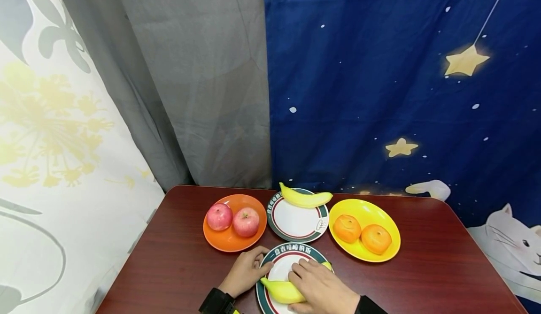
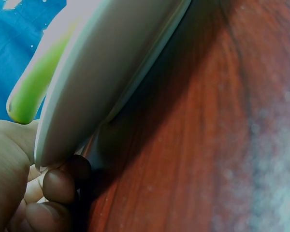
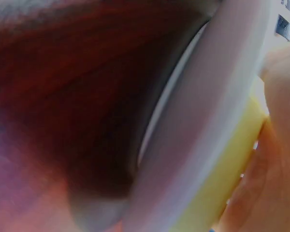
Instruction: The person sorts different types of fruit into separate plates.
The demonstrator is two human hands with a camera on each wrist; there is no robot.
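A white plate [image 1: 276, 267] with a green-and-red rim lies at the table's near side, a yellow banana [image 1: 282, 292] on it. My left hand [image 1: 245, 272] pinches the plate's left rim. In the left wrist view the thumb lies over the plate's edge [image 2: 101, 72] and curled fingers [image 2: 59, 184] are beneath it; the banana's greenish end [image 2: 31, 99] juts above. My right hand [image 1: 323, 289] grips the banana from above, covering its middle; one end shows at the left, the other past the fingers. In the right wrist view the banana [image 3: 227, 166] runs between palm and plate [image 3: 198, 125].
Behind, a matching plate [image 1: 296, 222] carries another banana [image 1: 305, 198] across its far rim. An orange plate [image 1: 228, 243] with two apples [image 1: 246, 222] stands left of it, a yellow plate [image 1: 352, 207] with two oranges [image 1: 376, 239] right. Curtains [image 1: 211, 93] hang behind the table.
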